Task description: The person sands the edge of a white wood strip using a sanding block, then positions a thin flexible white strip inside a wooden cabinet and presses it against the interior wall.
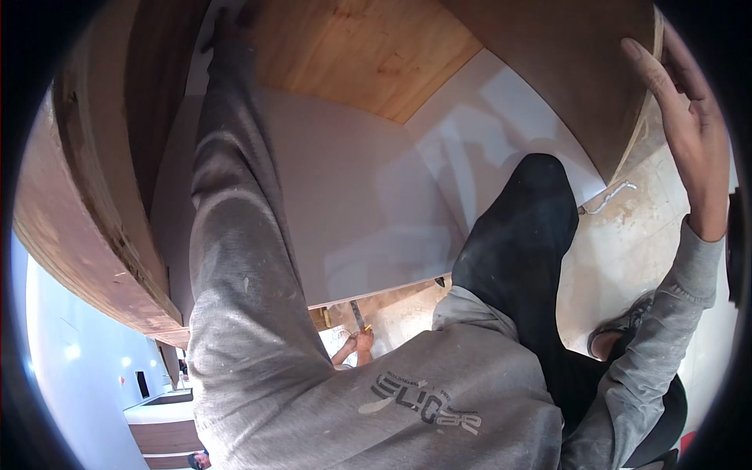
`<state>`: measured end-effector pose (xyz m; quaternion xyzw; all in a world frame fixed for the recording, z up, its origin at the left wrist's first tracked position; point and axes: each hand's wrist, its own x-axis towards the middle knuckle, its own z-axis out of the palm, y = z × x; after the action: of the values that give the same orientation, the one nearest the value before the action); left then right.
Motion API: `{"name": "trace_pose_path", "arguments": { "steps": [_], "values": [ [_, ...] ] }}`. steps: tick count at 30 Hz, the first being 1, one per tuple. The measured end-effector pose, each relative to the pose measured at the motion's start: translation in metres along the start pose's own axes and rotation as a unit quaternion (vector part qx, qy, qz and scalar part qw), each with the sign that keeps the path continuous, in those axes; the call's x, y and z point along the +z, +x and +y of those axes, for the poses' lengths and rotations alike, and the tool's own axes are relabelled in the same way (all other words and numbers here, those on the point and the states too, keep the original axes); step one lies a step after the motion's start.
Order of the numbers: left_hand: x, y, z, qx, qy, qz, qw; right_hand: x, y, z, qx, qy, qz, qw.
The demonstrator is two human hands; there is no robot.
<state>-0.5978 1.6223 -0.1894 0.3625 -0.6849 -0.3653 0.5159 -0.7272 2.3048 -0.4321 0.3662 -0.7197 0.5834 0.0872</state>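
Note:
My left arm reaches up into a cabinet with white-faced panels [364, 205] and a bare plywood panel [364, 53]. At its end my left hand [238, 23] lies in shadow at the top left, near a small dark object [210, 38] that I cannot identify. Whether the hand holds it cannot be seen. On the right, my right hand [684, 108] grips the edge of a brown-faced plywood panel [564, 76], thumb on the near face and fingers around the far side.
A thick wooden edge [111, 229] curves along the left. Below the cabinet, another person's hands [359, 342] hold a narrow flat strip [356, 314] and something yellow. A white twisted piece [611, 197] lies on the stained tile floor [623, 247]. Another person [201, 459] is at the lower left.

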Motion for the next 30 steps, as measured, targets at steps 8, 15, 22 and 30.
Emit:
{"name": "trace_pose_path", "arguments": {
  "steps": [8,15,22,30],
  "values": [
    [-0.025,-0.005,-0.003,0.011,0.072,0.046,0.996,0.009,-0.002,0.002,-0.001,0.009,-0.004,1.0],
    [-0.044,-0.005,-0.006,0.018,0.136,0.089,0.987,0.007,0.0,0.004,0.004,0.013,-0.001,1.0],
    [-0.054,0.001,-0.007,0.026,0.194,0.116,0.974,0.005,0.002,0.002,0.007,0.012,0.004,1.0],
    [-0.063,0.02,-0.008,0.037,0.273,0.148,0.95,0.007,0.002,0.0,0.008,0.014,0.007,1.0]
  ]
}}
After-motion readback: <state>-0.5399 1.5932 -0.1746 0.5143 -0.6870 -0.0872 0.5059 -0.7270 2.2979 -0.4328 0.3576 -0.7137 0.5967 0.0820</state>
